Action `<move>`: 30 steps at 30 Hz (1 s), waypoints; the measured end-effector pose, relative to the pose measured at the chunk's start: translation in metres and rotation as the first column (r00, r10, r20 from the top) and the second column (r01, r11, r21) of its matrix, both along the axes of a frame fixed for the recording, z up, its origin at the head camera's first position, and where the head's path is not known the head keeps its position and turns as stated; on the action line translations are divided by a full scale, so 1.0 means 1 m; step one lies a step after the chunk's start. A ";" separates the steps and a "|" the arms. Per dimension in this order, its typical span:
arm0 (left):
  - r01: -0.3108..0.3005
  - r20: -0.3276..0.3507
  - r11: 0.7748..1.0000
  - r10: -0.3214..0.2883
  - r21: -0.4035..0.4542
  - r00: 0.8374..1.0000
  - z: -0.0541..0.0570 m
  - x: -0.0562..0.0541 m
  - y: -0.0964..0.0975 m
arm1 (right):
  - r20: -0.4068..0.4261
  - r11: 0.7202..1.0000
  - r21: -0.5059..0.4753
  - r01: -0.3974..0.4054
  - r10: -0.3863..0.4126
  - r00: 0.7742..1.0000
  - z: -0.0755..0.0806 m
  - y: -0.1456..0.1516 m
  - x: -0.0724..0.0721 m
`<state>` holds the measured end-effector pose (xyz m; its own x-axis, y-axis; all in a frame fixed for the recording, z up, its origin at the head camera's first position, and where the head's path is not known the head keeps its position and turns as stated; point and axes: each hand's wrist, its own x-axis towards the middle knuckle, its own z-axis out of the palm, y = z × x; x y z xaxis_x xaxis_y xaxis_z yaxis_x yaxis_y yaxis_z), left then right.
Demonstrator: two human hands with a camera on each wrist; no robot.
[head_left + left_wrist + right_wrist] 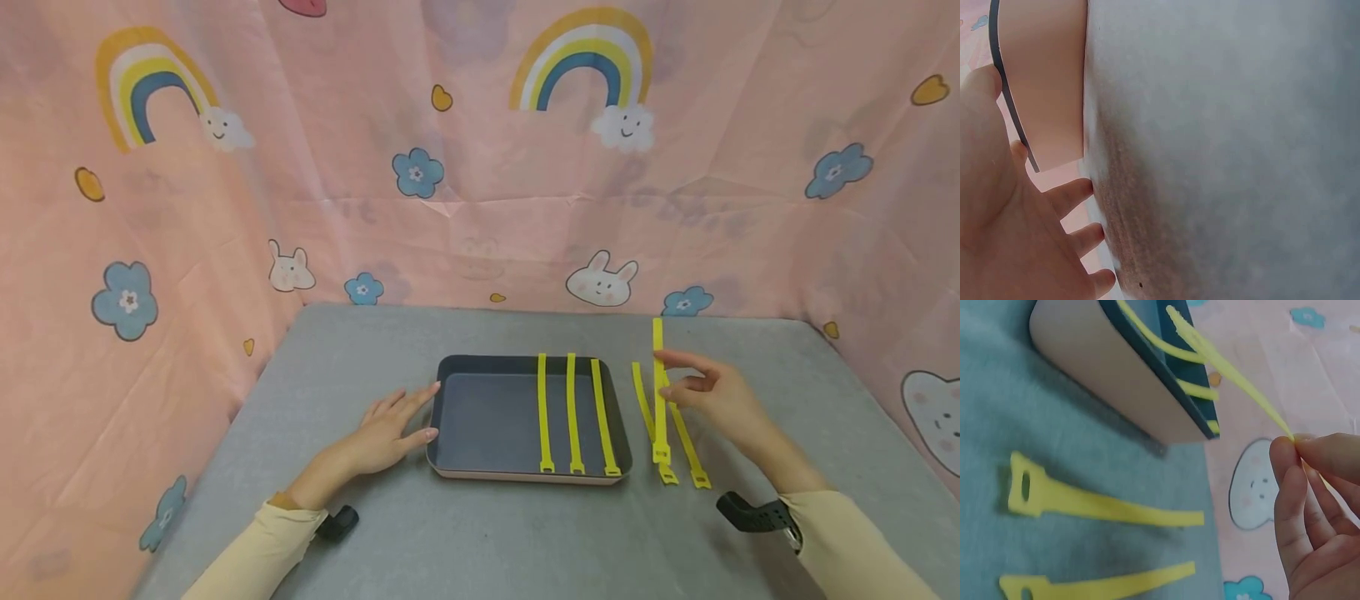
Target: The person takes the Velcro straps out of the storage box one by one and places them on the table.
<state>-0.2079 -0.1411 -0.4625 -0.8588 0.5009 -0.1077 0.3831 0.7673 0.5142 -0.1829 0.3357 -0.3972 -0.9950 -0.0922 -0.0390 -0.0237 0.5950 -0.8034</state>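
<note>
My right hand [716, 400] pinches a yellow cable strap [660, 429] between thumb and index finger. This strap hangs above the table to the right of a dark baking tray [480, 425], its slotted head towards me. In the right wrist view the pinched strap [1241, 381] slants up from the fingertips. Across the right half of the tray lie three more yellow straps [573, 417], side by side, with their ends at the rim. My left hand [386, 433] has its fingers spread, and its fingertips touch the tray's left rim [1013, 115].
Two loose yellow straps lie on the grey table [510, 542] right of the tray, one [688, 446] nearer the right hand and the other [642, 400] partly behind the held strap. A pink patterned cloth [480, 225] hangs behind the table and along its sides.
</note>
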 end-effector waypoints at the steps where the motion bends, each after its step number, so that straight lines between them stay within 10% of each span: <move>1: 0.001 -0.002 1.000 -0.001 0.003 1.000 0.000 0.000 0.000 | 0.003 1.000 0.005 0.005 -0.005 1.000 0.000 0.002 0.001; 30: 0.003 0.002 1.000 -0.003 0.014 1.000 0.002 0.001 0.001 | -0.007 0.999 0.040 0.010 -0.010 1.000 -0.005 0.026 0.009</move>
<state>-0.2073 -0.1405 -0.4609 -0.8570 0.5051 -0.1026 0.3842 0.7587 0.5262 -0.1743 0.3620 -0.4019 -0.9961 -0.0811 -0.0355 -0.0233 0.6271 -0.7786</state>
